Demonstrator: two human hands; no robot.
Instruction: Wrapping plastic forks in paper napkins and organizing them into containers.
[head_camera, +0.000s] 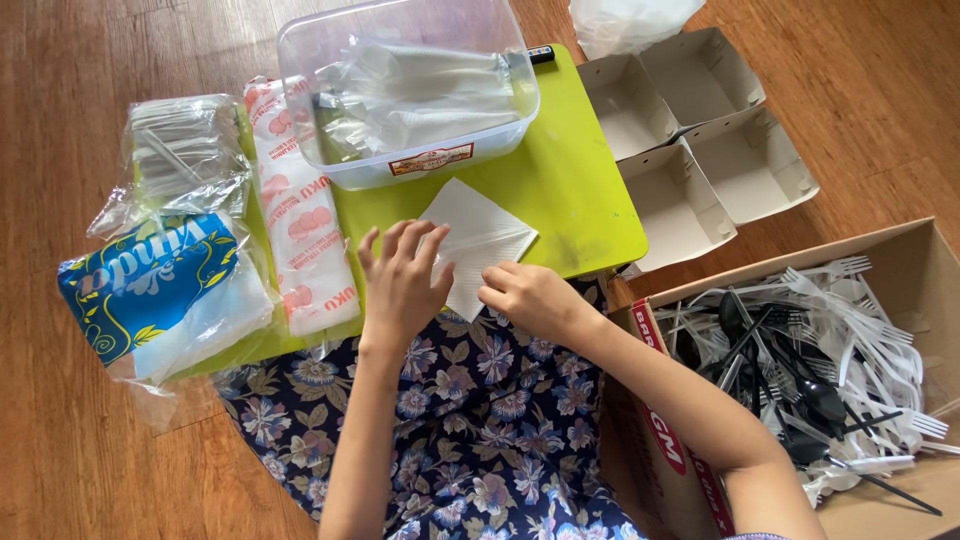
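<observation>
left hand (400, 280) flat on napkin (475, 240), fingers spread toward 12 o'clock to pin it on green board (570, 190); right hand (525, 295) at 3 o'clock pinches its near edge, seemingly for a fold.

Bright daylight is falling evenly; glare is shining on the wooden floor (60, 60) toward eleven o'clock; focus is staying sharp.

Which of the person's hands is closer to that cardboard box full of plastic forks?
The right hand. It rests on the white napkin, a short way left of the cardboard box. The left hand lies farther left, on the napkin's other edge.
</observation>
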